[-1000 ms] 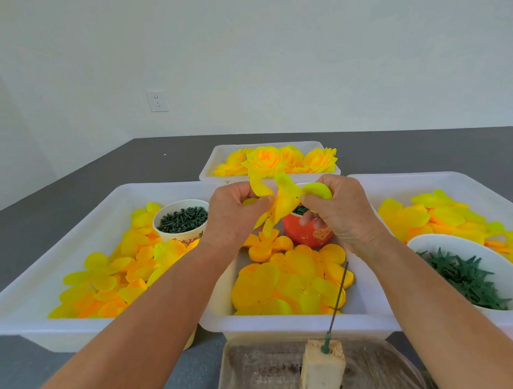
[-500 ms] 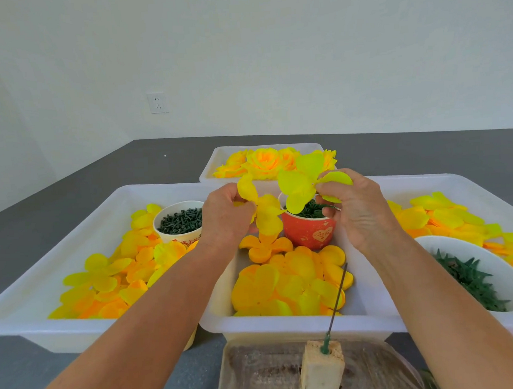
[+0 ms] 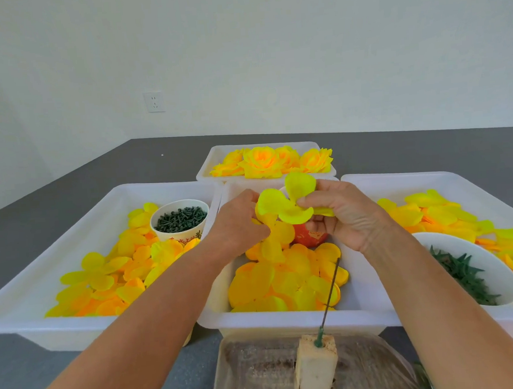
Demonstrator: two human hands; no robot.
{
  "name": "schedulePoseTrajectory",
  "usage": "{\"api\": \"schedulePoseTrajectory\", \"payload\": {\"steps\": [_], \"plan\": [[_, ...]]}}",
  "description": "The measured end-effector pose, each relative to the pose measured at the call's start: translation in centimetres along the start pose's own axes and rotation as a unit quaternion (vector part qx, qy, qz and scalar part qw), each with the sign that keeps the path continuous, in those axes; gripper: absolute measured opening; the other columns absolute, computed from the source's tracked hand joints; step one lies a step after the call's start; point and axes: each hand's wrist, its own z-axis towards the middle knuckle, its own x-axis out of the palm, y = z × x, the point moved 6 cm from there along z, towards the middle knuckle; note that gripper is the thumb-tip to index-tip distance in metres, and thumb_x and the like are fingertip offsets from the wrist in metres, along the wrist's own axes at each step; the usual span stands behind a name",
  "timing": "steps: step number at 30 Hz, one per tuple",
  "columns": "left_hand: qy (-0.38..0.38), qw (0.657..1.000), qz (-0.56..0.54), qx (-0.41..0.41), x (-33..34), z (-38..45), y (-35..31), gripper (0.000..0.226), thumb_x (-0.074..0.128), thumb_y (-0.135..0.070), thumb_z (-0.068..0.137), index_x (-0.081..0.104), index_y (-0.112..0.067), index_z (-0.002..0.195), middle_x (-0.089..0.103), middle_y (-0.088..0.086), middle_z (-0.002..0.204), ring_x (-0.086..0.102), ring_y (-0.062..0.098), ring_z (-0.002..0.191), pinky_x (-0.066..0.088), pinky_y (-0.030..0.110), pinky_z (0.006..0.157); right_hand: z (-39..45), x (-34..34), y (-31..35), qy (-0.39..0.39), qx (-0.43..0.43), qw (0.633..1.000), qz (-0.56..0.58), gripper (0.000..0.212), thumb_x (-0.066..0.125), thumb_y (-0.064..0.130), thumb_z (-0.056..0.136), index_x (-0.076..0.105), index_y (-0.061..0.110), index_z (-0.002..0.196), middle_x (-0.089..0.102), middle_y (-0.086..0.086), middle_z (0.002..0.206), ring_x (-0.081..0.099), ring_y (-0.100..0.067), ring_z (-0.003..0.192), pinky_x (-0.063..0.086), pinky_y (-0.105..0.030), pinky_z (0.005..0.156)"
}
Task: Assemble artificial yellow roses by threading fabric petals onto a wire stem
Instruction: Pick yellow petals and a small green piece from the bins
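Your right hand (image 3: 345, 216) is pinching the centre of a bright yellow petal layer (image 3: 286, 203) between thumb and fingertips, fingers curled nearly closed around it, lobes fanning up and to the left. Your left hand (image 3: 237, 225), just beside it, is closing thumb and forefinger on that layer's near edge, and a second, deeper yellow petal piece (image 3: 274, 241) is hanging below those fingers. Whether the left hand is gripping that lower piece or it is merely draping there, I cannot tell. You are holding both pieces raised, apparently to separate or align the layers before threading.

Directly beneath your hands, the middle tray (image 3: 287, 320) is holding stacked orange-yellow petals and a red cup (image 3: 309, 236), mostly hidden behind the right hand. Nearer to you than the hands, the wire stem (image 3: 330, 295) is standing tilted in a pale foam block (image 3: 315, 368), bare and within short reach, evidently positioned so layers can be pushed down over its tip. No petal is on it yet.

Left of the left hand, a paper cup of dark green pieces (image 3: 180, 218) is sitting in the left tray (image 3: 71, 235) among loose petals. Right of the right hand, a white bowl of green calyx pieces (image 3: 464, 271) is resting in the right tray (image 3: 458, 179). Beyond the hands, finished roses (image 3: 265, 162) are lying in the far tray.
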Motion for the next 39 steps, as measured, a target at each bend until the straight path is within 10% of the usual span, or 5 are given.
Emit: {"api": "schedulePoseTrajectory", "payload": {"steps": [8,20,26,31,39], "plan": [[-0.032,0.994,-0.104,-0.021,-0.7,0.2,0.6,0.047,0.057,0.007,0.084,0.053,-0.010,0.128,0.056,0.008,0.129,0.052,0.019,0.118,0.043,0.031,0.099,-0.3,0.1,-1.7,0.044,0.072,0.974,-0.211,0.028,0.070,0.001,0.076,0.065,0.014,0.101,0.068,-0.010,0.093,0.065,-0.021,0.078,0.056,-0.032,0.067],[-0.092,0.986,-0.134,0.041,-1.4,-0.2,-0.6,0.020,0.055,-0.006,0.090,0.070,-0.013,0.099,0.065,-0.002,0.096,0.057,0.009,0.088,0.041,0.024,0.079,-1.0,2.3,0.6,0.032,-0.076,0.858,-0.507,0.037,0.075,0.025,0.074,0.066,0.009,0.106,0.065,-0.011,0.106,0.060,-0.025,0.096,0.053,-0.039,0.082],[-0.100,0.984,-0.091,0.113,-1.7,-0.5,-3.6,0.018,0.056,-0.010,0.091,0.072,-0.017,0.088,0.066,-0.011,0.085,0.057,-0.004,0.081,0.036,0.000,0.069,-2.1,0.5,4.6,-0.067,-0.170,0.866,-0.466,0.014,0.065,0.014,0.083,0.073,0.006,0.092,0.071,-0.005,0.098,0.061,-0.016,0.095,0.046,-0.028,0.086],[-0.081,0.980,-0.105,0.146,-1.8,0.3,-7.4,0.017,0.057,-0.011,0.089,0.068,-0.018,0.078,0.068,-0.003,0.081,0.057,0.002,0.076,0.040,0.009,0.069,-3.3,-4.8,6.1,-0.135,-0.141,0.894,-0.404,0.008,0.069,0.013,0.081,0.073,0.006,0.079,0.063,0.009,0.068,0.057,-0.005,0.067,0.043,-0.017,0.063],[-0.042,0.968,-0.197,0.148,1.5,2.3,-10.5,0.018,0.052,-0.002,0.092,0.067,-0.007,0.083,0.069,0.005,0.077,0.063,0.006,0.064,0.049,0.014,0.066,-4.1,-17.0,5.6,-0.315,-0.014,0.882,-0.350,0.013,0.069,0.008,0.077,0.070,-0.003,0.081,0.063,-0.012,0.073,0.055,-0.021,0.070,0.050,-0.037,0.069]]}}
